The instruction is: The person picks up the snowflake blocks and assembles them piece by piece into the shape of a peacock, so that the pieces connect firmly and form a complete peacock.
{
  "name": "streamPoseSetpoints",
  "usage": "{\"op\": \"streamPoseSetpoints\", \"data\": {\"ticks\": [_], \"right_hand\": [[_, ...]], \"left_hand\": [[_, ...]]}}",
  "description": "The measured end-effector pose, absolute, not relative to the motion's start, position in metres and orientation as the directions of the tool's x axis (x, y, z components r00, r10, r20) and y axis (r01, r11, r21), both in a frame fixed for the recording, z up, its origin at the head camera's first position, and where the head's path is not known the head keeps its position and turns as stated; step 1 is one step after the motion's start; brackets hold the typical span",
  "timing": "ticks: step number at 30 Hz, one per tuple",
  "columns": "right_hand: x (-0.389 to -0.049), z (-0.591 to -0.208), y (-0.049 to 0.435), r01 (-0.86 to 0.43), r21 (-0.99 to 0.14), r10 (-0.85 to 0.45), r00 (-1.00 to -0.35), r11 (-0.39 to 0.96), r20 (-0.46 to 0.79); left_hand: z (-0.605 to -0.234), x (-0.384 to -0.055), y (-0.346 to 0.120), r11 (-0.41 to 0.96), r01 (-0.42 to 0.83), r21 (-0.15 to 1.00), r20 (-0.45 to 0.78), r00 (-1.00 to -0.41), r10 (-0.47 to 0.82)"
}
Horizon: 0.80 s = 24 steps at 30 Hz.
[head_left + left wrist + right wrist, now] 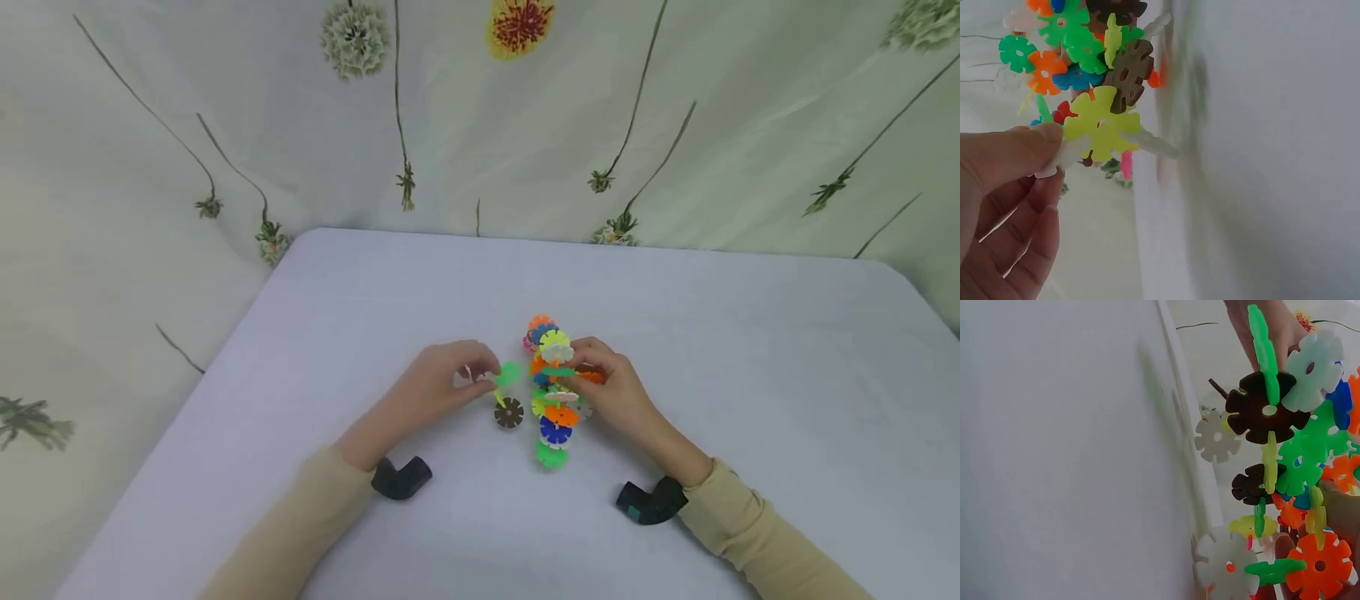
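Note:
A tall, many-coloured structure of notched interlocking discs stands over the middle of the table. My right hand grips it from the right side, the fingers partly hidden behind the discs. From the left, my left hand pinches a whitish interlocking disc between thumb and fingers. A yellow disc sits slotted against it. Close by the left fingertips in the head view are a green disc and a brown disc. In the right wrist view, a brown disc carries an upright green one.
A white-covered table spreads around both hands. Behind it hangs a pale cloth printed with flowers and stems. Black curved pieces sit at the left wrist and the right wrist.

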State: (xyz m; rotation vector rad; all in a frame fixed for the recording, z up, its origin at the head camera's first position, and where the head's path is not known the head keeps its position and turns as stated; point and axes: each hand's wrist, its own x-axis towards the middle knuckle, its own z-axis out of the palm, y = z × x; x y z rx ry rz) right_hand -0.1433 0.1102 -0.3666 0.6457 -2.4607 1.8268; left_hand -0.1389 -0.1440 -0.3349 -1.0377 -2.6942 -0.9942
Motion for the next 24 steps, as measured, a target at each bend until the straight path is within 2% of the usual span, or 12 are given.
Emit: {"op": "streamPoseSetpoints", "data": {"ticks": [3, 6, 13, 24], "right_hand": [[-0.144, -0.368, 0.111, -0.338, -0.914, -0.329, -0.909, 0.225, 0.255], [-0.144, -0.369, 0.111, -0.346, -0.911, -0.335, -0.905, 0.225, 0.261], [-0.144, -0.368, 0.113, -0.357, -0.900, -0.338, -0.903, 0.249, 0.264], [-0.140, -0.368, 0.111, -0.366, -0.890, -0.348, -0.900, 0.273, 0.264]], "left_hand": [[-0.327, -0.139, -0.134, 0.549, 0.690, 0.472, 0.323, -0.714, 0.621], [-0.324, -0.137, -0.130, 0.555, 0.713, 0.429, 0.334, -0.696, 0.635], [-0.325, -0.134, -0.129, 0.598, 0.671, 0.439, 0.303, -0.737, 0.604], [-0.338, -0.135, -0.128, 0.570, 0.670, 0.476, 0.386, -0.742, 0.548]]}}
